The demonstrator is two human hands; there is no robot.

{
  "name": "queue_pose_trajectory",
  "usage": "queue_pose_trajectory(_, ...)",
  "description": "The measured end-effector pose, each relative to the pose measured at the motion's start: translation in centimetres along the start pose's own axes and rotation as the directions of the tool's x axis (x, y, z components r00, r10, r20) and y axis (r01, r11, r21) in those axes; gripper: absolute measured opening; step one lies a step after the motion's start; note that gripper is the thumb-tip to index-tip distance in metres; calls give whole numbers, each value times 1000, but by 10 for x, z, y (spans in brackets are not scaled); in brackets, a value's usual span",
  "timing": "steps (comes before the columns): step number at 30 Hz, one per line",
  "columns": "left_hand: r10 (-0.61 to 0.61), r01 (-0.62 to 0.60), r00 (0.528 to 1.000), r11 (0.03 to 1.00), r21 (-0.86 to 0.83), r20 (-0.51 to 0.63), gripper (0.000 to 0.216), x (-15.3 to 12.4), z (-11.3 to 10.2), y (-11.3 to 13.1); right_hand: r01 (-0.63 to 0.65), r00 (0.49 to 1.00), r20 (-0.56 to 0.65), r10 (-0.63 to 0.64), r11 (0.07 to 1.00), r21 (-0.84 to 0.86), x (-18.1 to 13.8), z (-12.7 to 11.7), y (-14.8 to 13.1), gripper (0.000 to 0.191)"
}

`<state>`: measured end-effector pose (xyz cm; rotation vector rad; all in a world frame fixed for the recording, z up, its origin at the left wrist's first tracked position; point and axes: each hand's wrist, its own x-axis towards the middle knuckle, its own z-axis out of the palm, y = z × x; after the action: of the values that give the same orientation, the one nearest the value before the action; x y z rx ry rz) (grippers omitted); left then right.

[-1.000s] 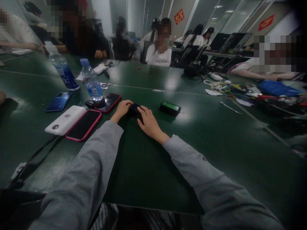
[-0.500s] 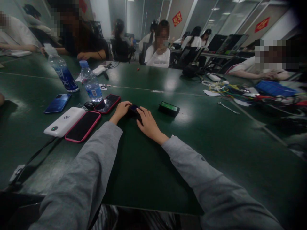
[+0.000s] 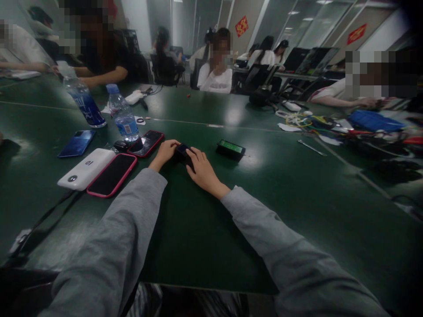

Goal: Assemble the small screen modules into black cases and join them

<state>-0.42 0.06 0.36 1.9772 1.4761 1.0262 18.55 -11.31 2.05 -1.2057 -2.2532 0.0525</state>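
Both my arms in grey sleeves reach forward over the dark green table (image 3: 205, 237). My left hand (image 3: 164, 152) and my right hand (image 3: 202, 169) close from either side on a small black device (image 3: 183, 151) with a dark bluish face, which rests on the table between them. My right fingers lie over its right edge and my left fingers curl at its left edge. A black box with a green top (image 3: 230, 149) sits just to the right of my hands.
At the left lie a red-cased phone (image 3: 112, 174), a white power bank (image 3: 86, 168), a second red phone (image 3: 146, 143), a blue phone (image 3: 77, 142) and two water bottles (image 3: 121, 113). Cables and tools (image 3: 310, 123) clutter the right. Several people sit around the far side.
My hands stay on the small device. The view has drifted slightly, so everything sits a little further left in the picture.
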Motion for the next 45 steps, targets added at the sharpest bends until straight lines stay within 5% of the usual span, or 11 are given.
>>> queue_pose_trajectory(34, -8, 8, 1000, 1000, 8, -1, 28, -2, -1, 4, -20, 1000, -10, 20, 1000, 6, -1, 4, 3, 53)
queue_pose_trajectory(42, 2, -1, 999, 999, -35, 36, 27, -4, -1, 3, -43, 946, -319, 56, 998, 46, -1, -19, 4, 54)
queue_pose_trajectory(45, -26, 27, 999, 999, -18, 35, 27, -2, -1, 1, -75, 939, -338, 67, 997, -8, 0, -23, 21, 54)
